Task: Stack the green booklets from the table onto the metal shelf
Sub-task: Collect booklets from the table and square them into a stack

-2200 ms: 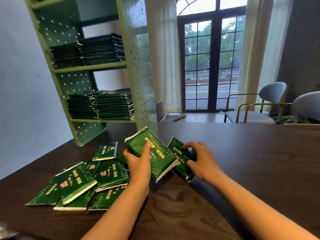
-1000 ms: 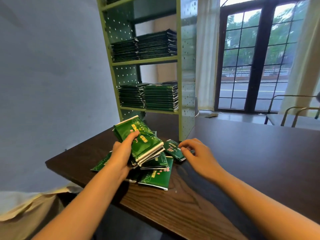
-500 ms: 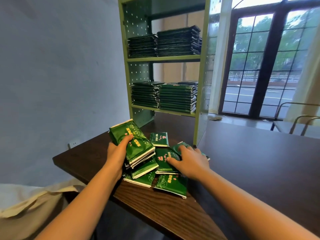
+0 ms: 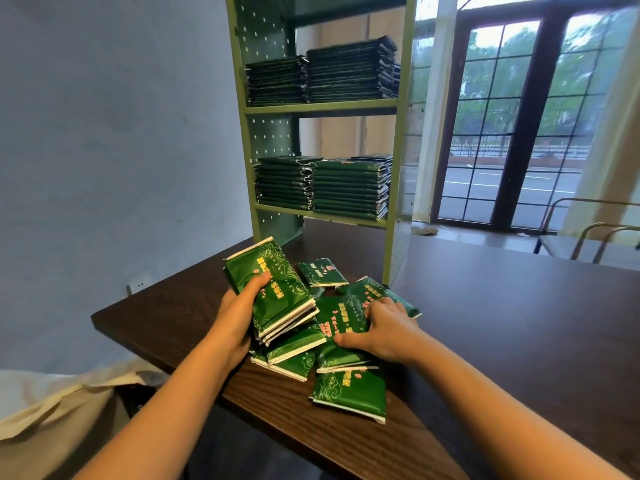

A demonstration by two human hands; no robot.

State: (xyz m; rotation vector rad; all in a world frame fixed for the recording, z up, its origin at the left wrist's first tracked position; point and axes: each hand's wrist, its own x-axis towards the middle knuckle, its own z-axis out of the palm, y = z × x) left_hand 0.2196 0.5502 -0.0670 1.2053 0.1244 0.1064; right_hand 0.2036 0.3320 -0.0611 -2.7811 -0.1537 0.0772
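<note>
My left hand (image 4: pixel 239 313) grips a small stack of green booklets (image 4: pixel 277 289), held tilted above the table. My right hand (image 4: pixel 384 329) rests on a green booklet (image 4: pixel 341 315) in the loose pile, thumb and fingers curled at its edges. Several more booklets lie scattered around, one nearest me (image 4: pixel 349 393) and one farther back (image 4: pixel 322 271). The green metal shelf (image 4: pixel 322 107) stands on the dark wooden table (image 4: pixel 502 323) behind the pile, with stacks of booklets on its lower level (image 4: pixel 349 187) and upper level (image 4: pixel 346 71).
The table's left edge runs diagonally close to the pile. A blue wall is on the left, with pale cloth (image 4: pixel 52 400) below the table edge. A glass door (image 4: pixel 512 133) and a metal chair (image 4: pixel 588 237) are at the back right.
My right hand slid left from the far booklet onto one in the middle of the pile. My left hand kept its stack. The view turned left, bringing the shelf to centre.
</note>
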